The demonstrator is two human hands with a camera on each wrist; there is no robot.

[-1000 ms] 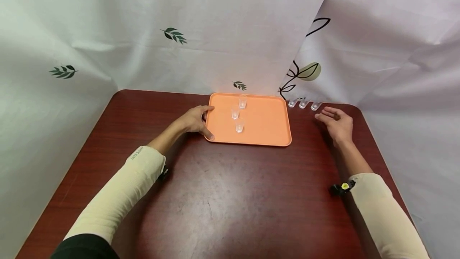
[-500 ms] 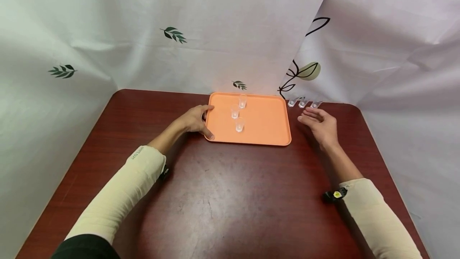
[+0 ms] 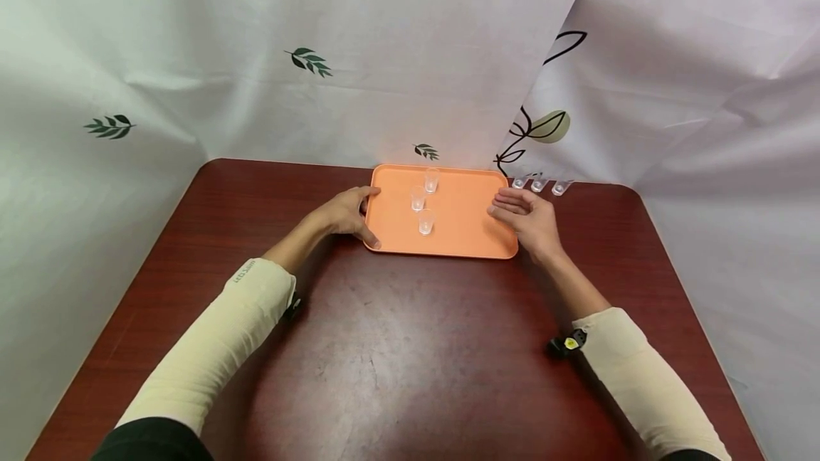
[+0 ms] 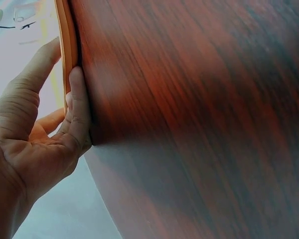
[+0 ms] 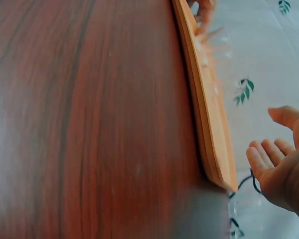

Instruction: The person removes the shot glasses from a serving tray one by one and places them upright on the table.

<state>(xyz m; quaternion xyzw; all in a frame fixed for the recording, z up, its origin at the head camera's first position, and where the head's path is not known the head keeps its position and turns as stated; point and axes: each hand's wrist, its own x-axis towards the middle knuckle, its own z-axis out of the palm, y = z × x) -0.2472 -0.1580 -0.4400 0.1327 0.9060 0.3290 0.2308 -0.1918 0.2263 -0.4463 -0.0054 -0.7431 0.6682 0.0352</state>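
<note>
An orange tray (image 3: 458,233) lies near the back edge of the table. Three small clear cups stand on its left half: a rear cup (image 3: 431,181), a middle cup (image 3: 418,199) and a front cup (image 3: 426,223). My left hand (image 3: 342,212) grips the tray's left end, thumb over the rim, while in the left wrist view fingers (image 4: 78,102) lie along its outer side. Over the tray's right end hovers my right hand (image 3: 530,223), fingers loosely extended and holding nothing. In the right wrist view that right hand (image 5: 284,164) is apart from the tray's rim (image 5: 209,129).
Three more clear cups stand in a row right of the tray: a left one (image 3: 519,181), a middle one (image 3: 539,183) and a right one (image 3: 561,188). A white curtain (image 3: 359,112) hangs behind the dark red table (image 3: 397,347).
My right hand has moved left, from beside the loose cups to over the tray's right end. The left hand, the tray and the cups have stayed in place.
</note>
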